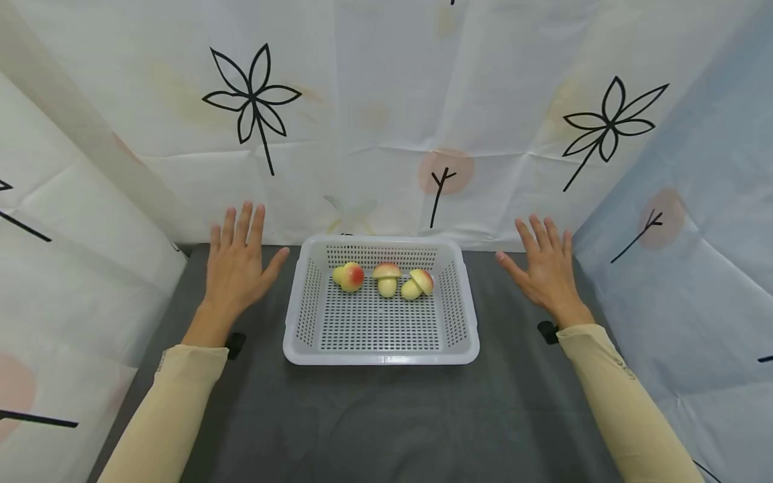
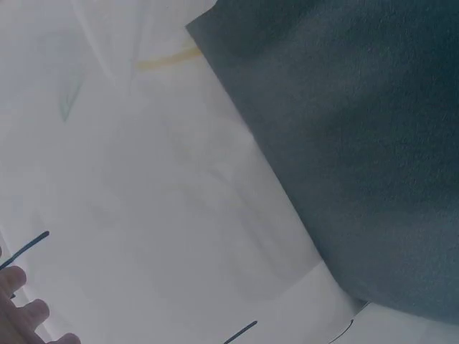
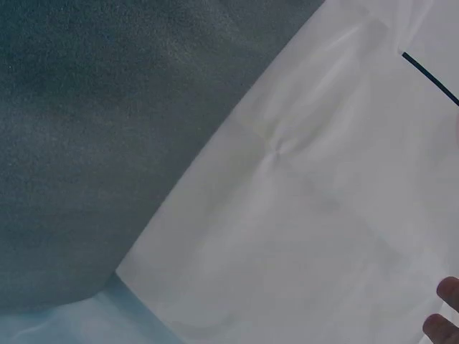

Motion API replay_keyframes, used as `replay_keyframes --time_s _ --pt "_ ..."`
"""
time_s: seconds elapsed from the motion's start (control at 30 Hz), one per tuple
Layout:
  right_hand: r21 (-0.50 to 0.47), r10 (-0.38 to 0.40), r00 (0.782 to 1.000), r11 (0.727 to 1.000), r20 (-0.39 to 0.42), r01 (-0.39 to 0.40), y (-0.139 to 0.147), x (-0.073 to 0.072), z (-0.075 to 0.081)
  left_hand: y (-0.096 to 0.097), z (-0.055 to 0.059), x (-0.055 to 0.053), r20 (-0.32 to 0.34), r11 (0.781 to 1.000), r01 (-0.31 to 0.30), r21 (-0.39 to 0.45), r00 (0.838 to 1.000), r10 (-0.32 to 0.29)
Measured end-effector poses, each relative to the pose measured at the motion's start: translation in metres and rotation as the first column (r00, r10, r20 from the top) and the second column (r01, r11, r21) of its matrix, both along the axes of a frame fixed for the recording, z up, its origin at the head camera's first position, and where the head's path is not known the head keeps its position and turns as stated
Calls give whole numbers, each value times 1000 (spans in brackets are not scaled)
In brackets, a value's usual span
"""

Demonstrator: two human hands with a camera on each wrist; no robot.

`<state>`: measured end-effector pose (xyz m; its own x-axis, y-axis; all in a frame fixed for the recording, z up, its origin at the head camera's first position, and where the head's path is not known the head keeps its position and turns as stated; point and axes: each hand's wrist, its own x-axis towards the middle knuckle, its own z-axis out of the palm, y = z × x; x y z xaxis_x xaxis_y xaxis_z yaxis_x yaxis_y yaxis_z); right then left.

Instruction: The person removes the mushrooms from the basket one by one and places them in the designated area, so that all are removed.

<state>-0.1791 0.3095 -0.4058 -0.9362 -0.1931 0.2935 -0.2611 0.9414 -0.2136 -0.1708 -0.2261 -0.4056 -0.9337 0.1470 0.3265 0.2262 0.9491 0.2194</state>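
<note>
In the head view a white perforated plastic basket (image 1: 380, 359) stands at the middle of the table. Inside it lie three toy mushrooms with pale stems and red-yellow caps: a left mushroom (image 1: 353, 277), a middle mushroom (image 1: 386, 279) and a right mushroom (image 1: 418, 284). Left of the basket, my left hand (image 1: 237, 272) is held with fingers straight and thumb spread, holding nothing. On the other side my right hand (image 1: 546, 272) is likewise extended, apart from the basket. Only fingertips (image 2: 32, 313) show in the left wrist view, and fingertips (image 3: 443, 326) in the right.
A dark grey cloth covers the table (image 1: 380, 422). White curtains printed with black flowers (image 1: 374, 121) hang behind it and along the left; a bluish-lit curtain (image 1: 694, 268) closes the right side. Each wrist carries a small black device (image 1: 235, 345).
</note>
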Motion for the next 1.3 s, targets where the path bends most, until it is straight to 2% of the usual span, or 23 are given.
replay_keyframes --time_s 0.17,0.33,0.47,0.63,0.8,1.07,1.2,1.3 --pt "-49 18 999 999 -30 -19 -4 6 -6 3 -9 7 -50 997 29 67 998 -25" --pt "-108 36 999 993 -39 -40 -9 14 -13 9 -16 17 -50 986 47 160 998 -39" --pt "-141 25 1000 990 -7 -25 -12 21 -20 12 -24 29 -2 967 45 250 999 -46" --pt "-240 16 995 971 95 7 -19 31 -24 15 -35 45 103 935 24 354 993 -65" --pt "-337 28 989 941 144 23 -29 40 -29 20 -51 60 180 899 10 438 979 -99" --pt "-428 56 983 904 175 25 -40 50 -40 29 -70 81 272 840 -9 543 948 -166" --pt "-445 64 982 895 175 21 -43 53 -43 32 -77 88 290 829 -1 559 937 -194" --pt "-451 66 982 892 178 22 -46 55 -44 34 -81 91 287 831 14 556 935 -208"
